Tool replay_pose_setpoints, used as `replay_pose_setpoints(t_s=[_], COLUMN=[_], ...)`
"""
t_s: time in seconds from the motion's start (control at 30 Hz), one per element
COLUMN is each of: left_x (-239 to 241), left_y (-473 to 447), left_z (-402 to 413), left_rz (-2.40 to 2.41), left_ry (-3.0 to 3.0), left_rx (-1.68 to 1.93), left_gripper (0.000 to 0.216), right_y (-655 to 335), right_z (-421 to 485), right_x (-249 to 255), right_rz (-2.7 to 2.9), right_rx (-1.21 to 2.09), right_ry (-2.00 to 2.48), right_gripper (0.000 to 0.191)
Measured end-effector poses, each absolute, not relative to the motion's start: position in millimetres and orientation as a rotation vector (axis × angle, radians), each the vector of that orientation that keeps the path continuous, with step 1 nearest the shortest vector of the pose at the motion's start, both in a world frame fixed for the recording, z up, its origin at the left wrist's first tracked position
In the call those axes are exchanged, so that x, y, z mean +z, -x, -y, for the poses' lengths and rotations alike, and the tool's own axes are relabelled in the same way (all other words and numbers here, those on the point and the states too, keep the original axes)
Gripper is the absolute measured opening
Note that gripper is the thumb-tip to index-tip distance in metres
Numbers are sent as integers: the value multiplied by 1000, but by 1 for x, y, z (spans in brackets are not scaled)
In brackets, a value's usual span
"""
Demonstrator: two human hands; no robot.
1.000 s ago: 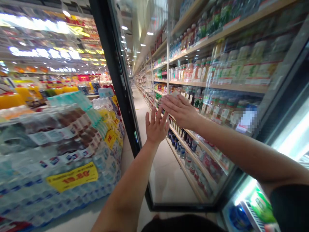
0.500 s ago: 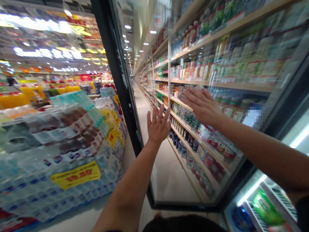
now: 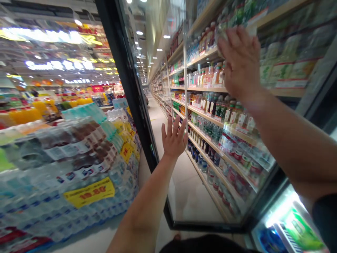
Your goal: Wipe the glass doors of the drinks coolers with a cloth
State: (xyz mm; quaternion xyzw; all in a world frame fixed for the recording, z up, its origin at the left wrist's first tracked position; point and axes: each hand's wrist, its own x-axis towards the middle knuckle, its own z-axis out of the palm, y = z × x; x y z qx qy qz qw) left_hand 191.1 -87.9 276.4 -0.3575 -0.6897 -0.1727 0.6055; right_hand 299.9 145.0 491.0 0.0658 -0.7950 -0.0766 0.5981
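Note:
An open glass cooler door (image 3: 184, 182) with a black frame (image 3: 126, 88) stands in front of me. My left hand (image 3: 173, 138) is open, fingers spread, palm flat against the glass at mid height. Higher up on the same pane, my right hand (image 3: 240, 63) has its fingers together and presses a pale cloth (image 3: 252, 30), which peeks out past the fingertips. Shelves of bottled drinks (image 3: 223, 140) and a long aisle show in the glass.
A tall stack of shrink-wrapped water bottle packs (image 3: 65, 165) with a yellow price sign (image 3: 89, 192) stands on the left. The lit cooler interior (image 3: 289, 228) with green and blue packs is at the bottom right. Pale floor (image 3: 86, 239) runs below the stack.
My right hand has slid up and to the right across the glass, from mid height to near the top. My left hand has stayed in almost the same spot.

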Motion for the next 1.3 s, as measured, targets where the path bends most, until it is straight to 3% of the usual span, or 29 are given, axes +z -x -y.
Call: replay_pose_setpoints(t_s=[0.1,0.33,0.5,0.6,0.73,0.8,0.97,1.07,1.13,1.23,1.3], left_x=[276,277,277,277,277,277,277,277,277,277,278], left_y=[-191,-190,-191,-191,-190,-190,-191,-193,-194,-195,-194], left_z=[88,89,89,89,89,89,88,87,87,88,89], left_rz=[1591,1566,1595,1616,1635,1647,1631,1596,1602,1612,1603], left_ry=[828,824,840,851,866,882,881,866,874,887,887], left_rx=[-394,-362,-389,-413,-429,-450,-461,-437,-453,-460,-446], left_gripper=[57,57,54,54,55,55,56,58,58,59,60], right_y=[-292,-293,-326,-332,-335,-339,-339,-328,-321,-312,-308], right_z=[-144,-128,-190,-196,-175,-174,-199,-181,-151,-110,-100], right_x=[490,396,411,377,296,284,323,298,250,178,159], right_rz=[1785,1966,1832,1772,1935,2002,1826,1751,1815,2075,2133], right_rx=[-188,-587,-313,-244,-547,-623,-280,-140,-133,-243,-297], right_ry=[-155,-697,-162,25,-467,-643,-84,73,-13,-509,-830], right_gripper=[54,65,52,55,62,66,64,65,67,69,63])
